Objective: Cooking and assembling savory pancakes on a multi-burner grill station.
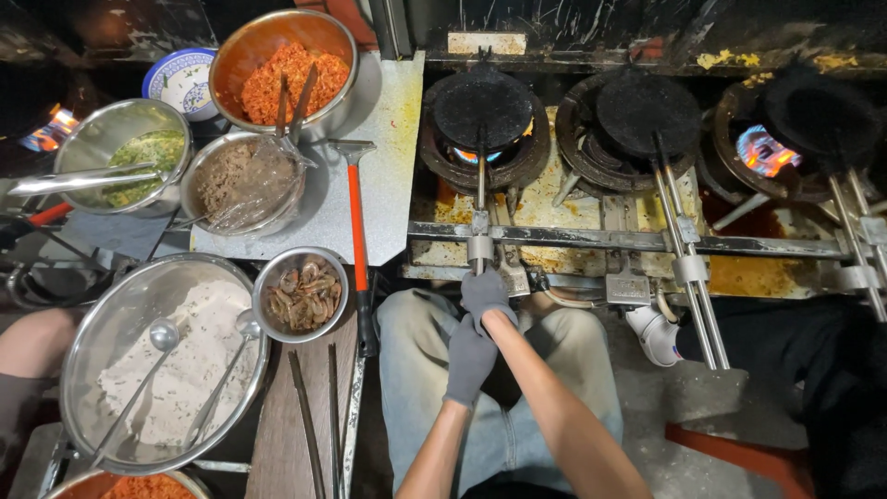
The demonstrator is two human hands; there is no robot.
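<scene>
Right hand: gloved in grey, fingers curled around the near end of the pan handle, at the front edge of the stove. Its forearm crosses from lower right.
Left hand: also in a grey glove, lying just below the right hand and touching its wrist; whether it grips anything cannot be told from this view.
Left pan: round, black and closed, sitting on the leftmost burner over a small blue flame, well beyond the gripping hand.
Handle axis: long and thin, running straight from the pan toward the person, near vertical in the view; the pan end points away, the held end points at the lap.
Other pans: a middle pan and a right pan, each with twin rods reaching the front rail.
Left counter: a bowl of shrimp, a large batter bowl with two ladles, a bowl of orange shreds, a bowl of greens and a red-handled scraper.
</scene>
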